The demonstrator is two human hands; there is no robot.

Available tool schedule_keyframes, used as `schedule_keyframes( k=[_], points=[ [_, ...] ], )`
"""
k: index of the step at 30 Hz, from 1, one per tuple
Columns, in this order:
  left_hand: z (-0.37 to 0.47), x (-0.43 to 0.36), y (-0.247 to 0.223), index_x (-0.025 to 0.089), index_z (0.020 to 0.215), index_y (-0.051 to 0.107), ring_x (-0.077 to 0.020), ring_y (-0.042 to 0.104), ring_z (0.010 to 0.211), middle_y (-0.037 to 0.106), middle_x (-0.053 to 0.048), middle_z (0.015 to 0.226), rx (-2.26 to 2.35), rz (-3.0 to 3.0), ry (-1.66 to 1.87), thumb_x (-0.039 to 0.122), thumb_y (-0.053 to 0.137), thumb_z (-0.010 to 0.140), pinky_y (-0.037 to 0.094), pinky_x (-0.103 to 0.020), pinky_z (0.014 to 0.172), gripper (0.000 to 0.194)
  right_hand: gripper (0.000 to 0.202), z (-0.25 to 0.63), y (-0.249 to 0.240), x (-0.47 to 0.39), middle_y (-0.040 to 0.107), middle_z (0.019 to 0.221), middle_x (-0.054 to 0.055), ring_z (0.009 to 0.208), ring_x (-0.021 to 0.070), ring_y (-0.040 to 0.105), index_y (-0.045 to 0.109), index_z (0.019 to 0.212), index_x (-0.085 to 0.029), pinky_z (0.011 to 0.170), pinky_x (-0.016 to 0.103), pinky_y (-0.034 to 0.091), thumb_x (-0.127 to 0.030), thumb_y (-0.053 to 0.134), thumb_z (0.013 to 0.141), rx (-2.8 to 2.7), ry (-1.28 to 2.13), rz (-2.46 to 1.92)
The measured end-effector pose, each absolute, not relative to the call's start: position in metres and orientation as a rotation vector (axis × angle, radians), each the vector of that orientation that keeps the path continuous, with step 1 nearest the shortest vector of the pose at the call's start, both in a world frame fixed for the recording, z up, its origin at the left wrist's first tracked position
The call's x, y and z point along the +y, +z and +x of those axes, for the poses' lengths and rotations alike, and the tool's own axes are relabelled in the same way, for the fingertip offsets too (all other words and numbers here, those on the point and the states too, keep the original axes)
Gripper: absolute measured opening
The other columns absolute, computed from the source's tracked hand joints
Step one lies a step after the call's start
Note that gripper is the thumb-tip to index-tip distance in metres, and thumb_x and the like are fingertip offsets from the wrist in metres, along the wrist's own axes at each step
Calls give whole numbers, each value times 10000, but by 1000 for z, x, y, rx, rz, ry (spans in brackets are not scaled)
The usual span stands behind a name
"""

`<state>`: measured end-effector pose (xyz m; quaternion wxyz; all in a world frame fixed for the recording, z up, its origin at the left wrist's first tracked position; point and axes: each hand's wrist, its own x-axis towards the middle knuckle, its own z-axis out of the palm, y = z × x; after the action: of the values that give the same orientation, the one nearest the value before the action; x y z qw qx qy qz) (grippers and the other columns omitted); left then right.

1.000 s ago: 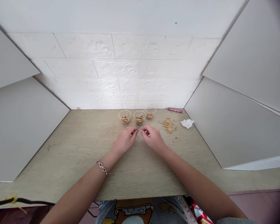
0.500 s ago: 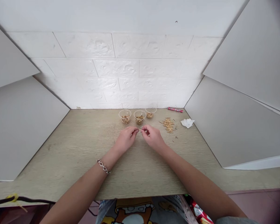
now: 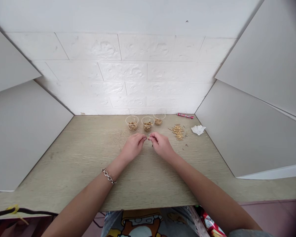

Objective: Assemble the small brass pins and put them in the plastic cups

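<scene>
My left hand [image 3: 134, 145] and my right hand [image 3: 160, 144] meet fingertip to fingertip over the middle of the table. Both are closed in a pinch on a thin gold-coloured pin [image 3: 148, 138], whose ends are hidden by the fingers. Just beyond them stand a clear plastic cup [image 3: 132, 124], a second clear cup [image 3: 148, 124] and a third cup [image 3: 159, 118], each with small gold-coloured metal pieces inside. To the right of my right hand lies a loose pile of gold pins [image 3: 178, 132].
A red pen-like stick [image 3: 185, 116] lies by the wall, and a crumpled white tissue [image 3: 198, 130] is at the right. Tiny bits [image 3: 118, 137] are scattered left of the cups. Grey panels [image 3: 261, 131] flank the wooden table [image 3: 84, 171]; a white brick-patterned wall [image 3: 138, 72] stands behind.
Both hands stay in almost the same place, still pinching. The fingers of my right hand have shifted slightly, and a small dark tip now shows beneath them.
</scene>
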<state>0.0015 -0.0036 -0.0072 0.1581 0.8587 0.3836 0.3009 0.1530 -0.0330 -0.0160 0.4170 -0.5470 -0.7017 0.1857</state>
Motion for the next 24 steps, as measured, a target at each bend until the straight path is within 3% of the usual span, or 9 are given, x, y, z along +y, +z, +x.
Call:
schedule_keyframes(
  k=[15,24],
  points=[
    [5,0,-11,164,739,580,-118,529,687,594,0,706,1119,2087,808,269,388,783,402,-224,634,223,105,154,-14,-32,501,527,-50,491,91,487,495,760,-182,519,203,366,-227,400,756,-1648,735,-1346],
    [5,1,-11,160,719,580,-113,508,653,575,0,669,1100,2087,785,296,383,783,390,-215,597,247,95,155,-25,-22,543,684,-16,602,107,589,462,765,-177,577,239,449,-260,418,754,-1448,1069,-1175]
  ],
)
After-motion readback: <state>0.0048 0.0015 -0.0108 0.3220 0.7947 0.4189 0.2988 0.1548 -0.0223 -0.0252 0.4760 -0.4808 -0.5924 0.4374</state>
